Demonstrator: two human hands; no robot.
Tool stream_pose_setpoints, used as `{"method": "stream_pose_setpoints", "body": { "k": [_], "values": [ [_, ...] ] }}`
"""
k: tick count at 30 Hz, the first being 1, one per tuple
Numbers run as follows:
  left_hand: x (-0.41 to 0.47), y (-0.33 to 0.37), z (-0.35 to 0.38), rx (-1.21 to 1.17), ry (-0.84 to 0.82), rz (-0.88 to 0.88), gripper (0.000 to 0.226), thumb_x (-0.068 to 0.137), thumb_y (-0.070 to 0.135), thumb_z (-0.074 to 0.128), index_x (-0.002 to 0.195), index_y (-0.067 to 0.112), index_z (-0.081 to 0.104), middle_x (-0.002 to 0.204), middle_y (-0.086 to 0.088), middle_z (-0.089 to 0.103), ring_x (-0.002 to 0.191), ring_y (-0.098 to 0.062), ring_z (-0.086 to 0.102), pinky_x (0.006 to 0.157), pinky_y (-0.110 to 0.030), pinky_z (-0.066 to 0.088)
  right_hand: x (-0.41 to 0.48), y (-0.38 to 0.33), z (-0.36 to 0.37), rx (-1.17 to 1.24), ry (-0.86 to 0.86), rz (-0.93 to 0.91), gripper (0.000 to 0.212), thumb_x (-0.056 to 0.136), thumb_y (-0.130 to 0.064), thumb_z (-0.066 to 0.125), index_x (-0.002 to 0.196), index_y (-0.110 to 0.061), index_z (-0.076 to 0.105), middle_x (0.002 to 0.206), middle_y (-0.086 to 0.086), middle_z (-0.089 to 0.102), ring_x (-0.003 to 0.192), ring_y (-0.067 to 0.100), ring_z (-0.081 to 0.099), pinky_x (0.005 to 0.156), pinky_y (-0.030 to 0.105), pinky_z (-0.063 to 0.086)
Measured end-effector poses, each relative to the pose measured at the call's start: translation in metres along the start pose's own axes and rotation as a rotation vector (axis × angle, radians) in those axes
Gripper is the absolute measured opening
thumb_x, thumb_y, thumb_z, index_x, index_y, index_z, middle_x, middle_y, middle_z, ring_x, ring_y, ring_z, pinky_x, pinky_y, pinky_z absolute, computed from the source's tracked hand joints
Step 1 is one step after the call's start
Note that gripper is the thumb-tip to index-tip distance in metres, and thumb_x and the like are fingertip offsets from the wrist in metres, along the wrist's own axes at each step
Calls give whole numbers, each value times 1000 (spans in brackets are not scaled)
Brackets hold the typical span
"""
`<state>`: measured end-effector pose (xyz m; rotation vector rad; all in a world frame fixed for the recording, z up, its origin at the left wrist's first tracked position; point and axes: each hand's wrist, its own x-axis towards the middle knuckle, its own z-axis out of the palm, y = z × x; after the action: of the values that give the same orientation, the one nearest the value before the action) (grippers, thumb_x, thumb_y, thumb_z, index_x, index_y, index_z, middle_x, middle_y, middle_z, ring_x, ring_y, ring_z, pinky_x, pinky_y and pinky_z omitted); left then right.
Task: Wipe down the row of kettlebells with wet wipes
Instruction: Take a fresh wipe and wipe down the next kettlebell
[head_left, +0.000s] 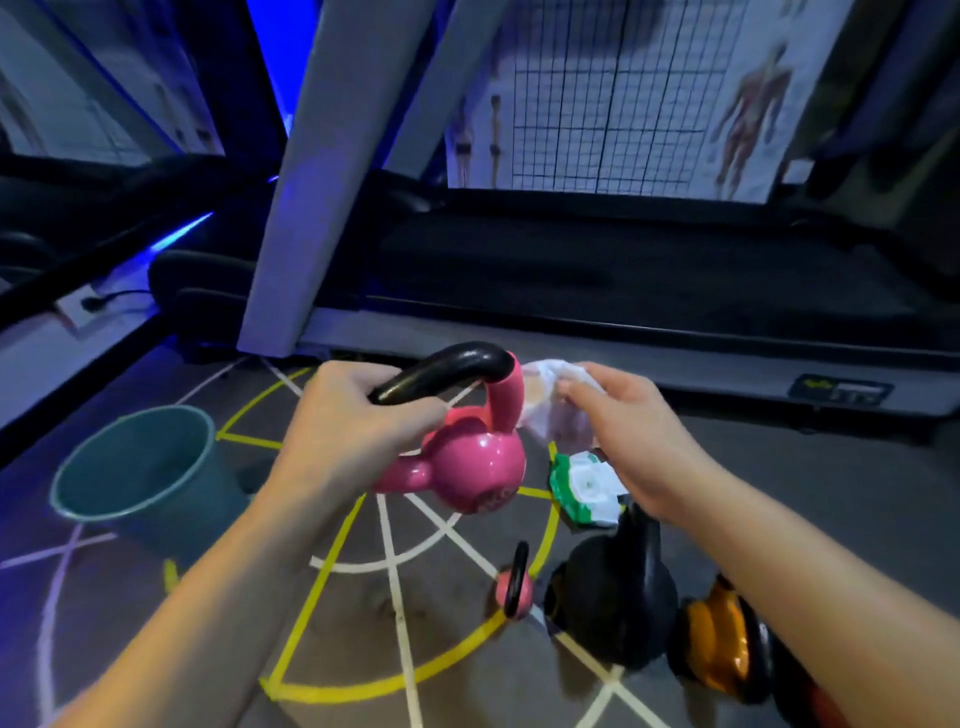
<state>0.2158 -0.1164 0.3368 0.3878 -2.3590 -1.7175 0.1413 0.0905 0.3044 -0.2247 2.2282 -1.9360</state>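
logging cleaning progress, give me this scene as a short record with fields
held: pink kettlebell, off the floor, tilted
left grip: holds its black handle
right grip: holds wipe at the handle's pink side
on floor: small pink kettlebell, black kettlebell, orange kettlebell
pack: green and white, on floor beyond the black kettlebell
bin: on floor at left

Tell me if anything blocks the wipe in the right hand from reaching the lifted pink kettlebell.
Nothing visible does. The left hand holds the pink kettlebell by its black handle, and the wet wipe in the right hand sits beside the handle's pink leg.
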Motion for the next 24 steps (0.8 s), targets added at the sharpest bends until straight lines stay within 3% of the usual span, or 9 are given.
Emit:
{"method": "stream_pose_setpoints", "body": {
  "k": [4, 6, 8, 11, 15, 19, 21, 22, 24],
  "values": [
    [7, -8, 9, 240, -25, 45, 33, 54, 42, 76, 63, 11, 68, 48, 4, 45, 50, -14, 48, 55, -34, 55, -12, 0, 15, -10, 1, -22, 30, 104, -19, 50, 98, -29, 77, 94, -5, 77, 85, 12, 65, 85, 34, 47],
    [7, -6, 15, 278, 8, 37, 23, 62, 38, 78, 57, 18, 68, 45, 7, 44, 45, -11, 45, 47, -27, 46, -18, 3, 21, 1, -34, 20, 40, 104, -16, 46, 101, -42, 77, 106, -7, 76, 102, 14, 66, 101, 34, 44],
    [6, -3, 16, 239, 57, 3, 30, 68, 24, 75, 46, 18, 55, 43, 9, 38, 41, -10, 36, 42, -22, 32, -21, 5, 24, 0, -49, 55, 46, 104, -16, 42, 99, -46, 76, 102, -9, 76, 102, 13, 65, 104, 36, 43],
    [0, 4, 17, 207, 96, 22, 31, 69, 19, 74, 49, 16, 50, 46, 8, 35, 42, -10, 32, 44, -23, 28, -27, 12, 25, -18, -40, 74, 37, 106, -18, 39, 98, -29, 73, 86, -19, 70, 93, 3, 61, 96, 32, 42],
    [-8, 9, 20, 107, 102, 36, 33, 71, 11, 73, 49, 16, 49, 45, 8, 33, 37, -7, 32, 36, -15, 27, -32, 20, 30, -9, -62, 40, 31, 103, -30, 42, 99, -13, 68, 92, 4, 67, 93, 16, 59, 92, 35, 44],
    [-17, 8, 22, 20, 81, -21, 39, 71, 4, 70, 46, 17, 42, 45, 8, 30, 38, -9, 30, 37, -15, 31, -35, 14, 26, 55, -61, 36, 36, 102, -8, 35, 80, -11, 63, 79, 0, 57, 78, 16, 51, 71, 23, 43],
    [-22, 7, 23, 58, 58, -37, 33, 70, 6, 70, 47, 14, 48, 44, 8, 32, 37, -9, 33, 40, -19, 43, -37, 8, 25, 126, -87, 24, 45, 105, -7, 34, 103, -25, 75, 91, -14, 70, 81, 2, 62, 70, 13, 45],
    [-26, 6, 22, 88, 47, -37, 27, 69, 9, 71, 50, 11, 52, 45, 7, 33, 39, -11, 35, 42, -24, 50, -37, 6, 24, 151, -99, 4, 45, 107, -9, 35, 120, -31, 72, 107, -20, 72, 93, -5, 64, 76, 12, 47],
    [-30, 7, 19, 128, 38, -30, 22, 66, 14, 72, 54, 8, 55, 46, 6, 34, 42, -12, 35, 47, -35, 55, -41, 1, 26, 179, -114, -29, 49, 105, -7, 37, 131, -37, 66, 128, -25, 65, 120, -5, 57, 95, 17, 44]
  ]
}}
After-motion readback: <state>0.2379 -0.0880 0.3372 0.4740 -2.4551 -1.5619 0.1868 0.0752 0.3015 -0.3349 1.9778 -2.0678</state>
